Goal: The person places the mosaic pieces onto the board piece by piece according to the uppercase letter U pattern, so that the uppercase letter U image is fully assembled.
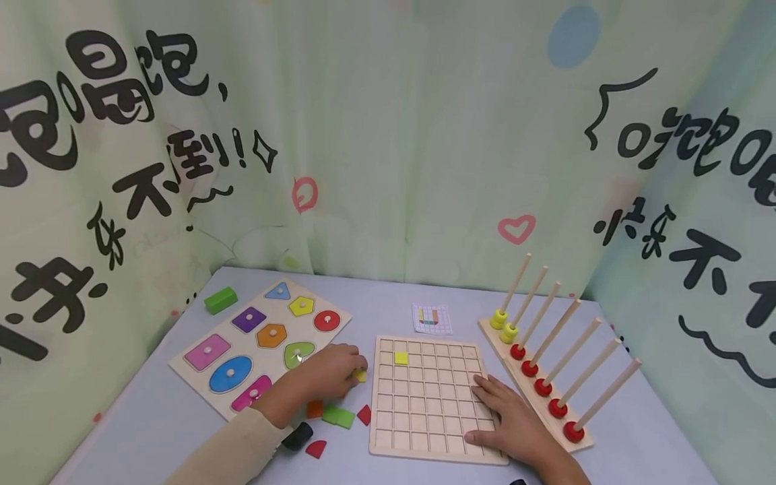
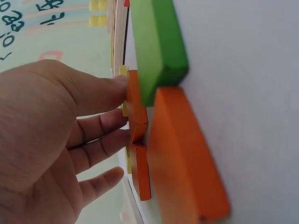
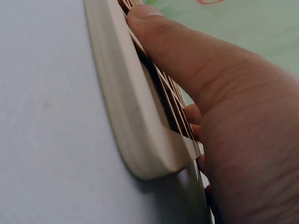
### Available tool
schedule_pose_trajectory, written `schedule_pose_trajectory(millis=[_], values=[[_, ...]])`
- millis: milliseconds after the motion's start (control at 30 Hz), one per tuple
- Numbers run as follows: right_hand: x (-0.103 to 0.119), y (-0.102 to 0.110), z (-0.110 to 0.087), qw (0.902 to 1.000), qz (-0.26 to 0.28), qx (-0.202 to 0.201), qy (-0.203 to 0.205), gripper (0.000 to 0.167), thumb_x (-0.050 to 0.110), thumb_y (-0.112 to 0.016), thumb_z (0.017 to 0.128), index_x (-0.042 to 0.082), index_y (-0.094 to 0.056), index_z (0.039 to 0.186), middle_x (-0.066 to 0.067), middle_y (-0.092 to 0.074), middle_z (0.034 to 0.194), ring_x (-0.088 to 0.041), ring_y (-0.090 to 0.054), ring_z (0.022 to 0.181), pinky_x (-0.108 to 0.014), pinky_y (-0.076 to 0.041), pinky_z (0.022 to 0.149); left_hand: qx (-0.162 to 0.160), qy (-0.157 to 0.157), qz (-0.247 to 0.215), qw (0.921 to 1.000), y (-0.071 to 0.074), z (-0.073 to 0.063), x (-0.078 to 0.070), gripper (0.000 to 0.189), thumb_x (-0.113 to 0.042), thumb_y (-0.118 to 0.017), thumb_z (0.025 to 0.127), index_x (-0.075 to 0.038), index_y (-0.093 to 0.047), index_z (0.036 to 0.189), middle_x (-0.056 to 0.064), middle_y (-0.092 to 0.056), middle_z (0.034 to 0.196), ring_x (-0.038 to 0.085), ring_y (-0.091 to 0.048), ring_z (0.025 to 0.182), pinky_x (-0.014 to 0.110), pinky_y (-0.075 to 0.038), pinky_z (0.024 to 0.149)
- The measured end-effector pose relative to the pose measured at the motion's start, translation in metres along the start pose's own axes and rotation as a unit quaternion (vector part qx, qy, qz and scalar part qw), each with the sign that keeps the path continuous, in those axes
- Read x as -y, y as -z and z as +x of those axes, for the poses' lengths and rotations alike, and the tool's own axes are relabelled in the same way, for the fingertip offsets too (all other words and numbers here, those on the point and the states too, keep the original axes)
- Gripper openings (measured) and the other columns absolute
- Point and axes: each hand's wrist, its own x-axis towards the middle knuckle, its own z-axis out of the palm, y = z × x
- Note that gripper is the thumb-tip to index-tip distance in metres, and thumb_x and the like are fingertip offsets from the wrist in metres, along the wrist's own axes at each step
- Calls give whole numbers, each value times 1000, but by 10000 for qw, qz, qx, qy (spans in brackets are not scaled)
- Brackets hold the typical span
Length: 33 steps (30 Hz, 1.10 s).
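Observation:
My left hand [image 1: 330, 372] is at the left of the wooden grid board [image 1: 424, 404], fingers bent downward. Its thumb and fingertips pinch a small yellow block [image 1: 360, 376]; in the left wrist view the thumb partly covers this block. Close to that hand lie orange blocks [image 2: 184, 158] and a green block [image 2: 161, 51]. A single yellow square [image 1: 401, 358] sits in a cell near the board's upper left. With its fingers spread, my right hand [image 1: 515, 419] rests on the board's right side, thumb over the rim [image 3: 117, 107].
Left of the board lies a shape puzzle [image 1: 242, 335] with knobbed pieces, and a green block [image 1: 221, 300] beyond it. Red pieces [image 1: 316, 449] and a black object [image 1: 298, 436] are near my left wrist. A pattern card [image 1: 432, 318] lies behind the board; a peg rack [image 1: 515, 360] stands right.

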Motion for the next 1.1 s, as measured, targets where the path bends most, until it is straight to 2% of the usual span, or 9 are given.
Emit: schedule_pose_trajectory(millis=[300,533,800,1100], values=[[-1,3,-1,9995,-9,-173,248,99,72,-70,69,5,-53,140,-7,-39,151,-37,-25,141,-62,-25,105,17,-120,23,9999,6,11,-2,34,-27,-74,87,-22,-68,120,-12,-54,94,7,-50,85,22,-48,73],[0,0,0,10000,72,-36,36,100,73,-70,67,7,-52,141,-4,-38,152,-35,-23,142,-61,-23,107,-62,-235,5,9997,7,14,-7,32,-27,-73,88,-22,-68,120,-11,-57,99,8,-50,87,23,-48,76],[-1,-1,1,10000,52,-43,63,100,74,-70,67,8,-53,140,-4,-38,152,-34,-24,142,-61,-24,107,-191,-441,156,9987,5,19,-14,34,-27,-73,88,-21,-68,120,-8,-60,105,8,-52,91,25,-49,83],[-1,-1,1,10000,-54,-50,46,101,75,-69,66,8,-53,140,-4,-39,151,-35,-25,142,-62,-24,106,-239,-744,158,9968,3,29,-20,28,-25,-72,89,-19,-69,117,-10,-57,97,7,-49,85,22,-46,77]])
